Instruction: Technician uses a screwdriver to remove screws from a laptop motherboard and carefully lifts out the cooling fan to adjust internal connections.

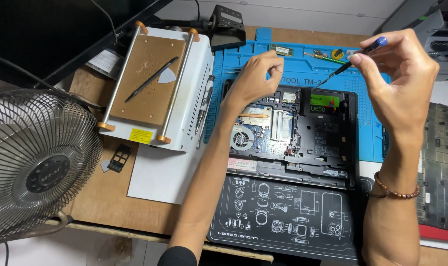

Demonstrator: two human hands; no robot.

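Note:
An opened laptop (327,143) lies bottom-up on a blue work mat (372,113), its fan, circuit board and a black drive with a green label (325,102) exposed. My right hand (396,79) grips a slim screwdriver with a blue cap (352,61), its tip pointing down at the drive's upper left corner. My left hand (256,74) hovers over the laptop's upper left part, fingers curled together with the fingertips pinched; whether something small is between them cannot be told.
A white heating plate with a tan top (152,81) stands at the left, a black pen-like tool and a pick on it. A metal fan (36,162) sits at the far left. A black printed mat (283,212) lies near the front edge. Small parts rest on the blue mat's far strip.

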